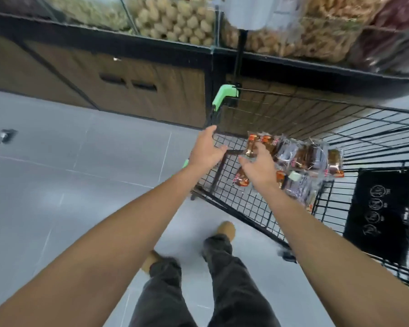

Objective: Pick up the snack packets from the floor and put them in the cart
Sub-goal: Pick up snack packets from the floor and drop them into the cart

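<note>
Black wire forms the cart point(224, 192), seen at centre-right, w/ a green grip point(224, 94) fitted at its far-left corner. Inside the cart, at the near end, a heap of pkts point(300, 156) is seen: clear wrappers w/ brown contents and orange-red print. Several are blurred, so it cannot be told whether all are at rest. One more pkt point(241, 179) is seen lower in the cart, against the mesh, just beside the R wrist.

The L hand point(207, 151) is held above the cart's near-left rim, fingers straight and spread, nothing grasped. The R hand point(257, 169) is held over the cart just beside the heap, back up, fingers loose and released. Its fingertips are seen against the nearest orange wrapper, but no grip is shown.

Deeper in the cart, right of the heap, a black panel point(383, 213) w/ white marks is seen. Beyond the cart a wood-fronted counter point(128, 90) is set, topped w/ clear bins point(175, 20) filled w/ pale bulk snacks. Under and left of the cart, grey floor point(80, 173) tiles are laid, and a small dark item point(7, 135) is seen on them, well left of the cart. On the near side of the cart, tan shoes point(227, 230) and dark trousers point(234, 279) are seen.
</note>
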Action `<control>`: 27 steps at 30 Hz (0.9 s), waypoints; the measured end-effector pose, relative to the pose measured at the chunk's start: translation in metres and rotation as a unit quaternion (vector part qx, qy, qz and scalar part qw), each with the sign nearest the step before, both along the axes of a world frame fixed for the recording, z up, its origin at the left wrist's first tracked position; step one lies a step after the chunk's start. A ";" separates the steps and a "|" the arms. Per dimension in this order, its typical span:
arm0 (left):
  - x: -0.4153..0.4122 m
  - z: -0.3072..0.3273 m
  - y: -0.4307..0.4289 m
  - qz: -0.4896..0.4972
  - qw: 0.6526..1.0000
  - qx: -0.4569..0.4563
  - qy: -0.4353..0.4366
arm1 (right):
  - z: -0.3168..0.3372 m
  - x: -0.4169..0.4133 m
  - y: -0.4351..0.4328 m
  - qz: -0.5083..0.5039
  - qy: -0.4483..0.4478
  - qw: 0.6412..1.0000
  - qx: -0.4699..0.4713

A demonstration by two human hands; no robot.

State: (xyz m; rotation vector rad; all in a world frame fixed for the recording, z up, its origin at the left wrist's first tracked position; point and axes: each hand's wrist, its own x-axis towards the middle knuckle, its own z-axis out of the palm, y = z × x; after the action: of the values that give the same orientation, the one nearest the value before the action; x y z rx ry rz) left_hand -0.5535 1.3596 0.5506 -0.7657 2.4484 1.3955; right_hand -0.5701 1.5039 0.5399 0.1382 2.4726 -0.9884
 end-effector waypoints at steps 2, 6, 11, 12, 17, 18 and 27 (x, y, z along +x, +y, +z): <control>0.023 0.014 -0.034 0.024 0.999 -0.008 0.021 | 0.015 0.012 -0.033 0.034 0.014 0.999 -0.016; 0.083 0.033 -0.107 0.073 0.997 -0.014 0.027 | 0.044 0.051 -0.108 0.107 0.038 0.993 -0.020; 0.186 0.050 -0.201 0.162 0.986 0.004 0.036 | 0.071 0.121 -0.211 0.196 0.035 0.979 -0.038; 0.208 0.053 -0.219 0.174 0.984 0.007 0.037 | 0.077 0.136 -0.232 0.211 0.035 0.976 -0.039; 0.305 0.064 -0.309 0.230 0.972 0.020 0.051 | 0.098 0.207 -0.333 0.290 0.040 0.955 -0.043; 0.323 0.067 -0.326 0.246 0.967 0.024 0.055 | 0.102 0.221 -0.353 0.304 0.041 0.951 -0.045; 0.450 0.099 -0.465 0.405 0.906 0.034 0.116 | 0.137 0.326 -0.528 0.428 0.079 0.896 -0.088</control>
State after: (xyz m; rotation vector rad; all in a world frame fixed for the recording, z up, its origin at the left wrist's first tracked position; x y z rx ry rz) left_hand -0.1033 0.8943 0.6491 -1.8335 2.3028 1.8994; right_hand -0.2445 0.9755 0.6764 -1.0365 2.1677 -0.8102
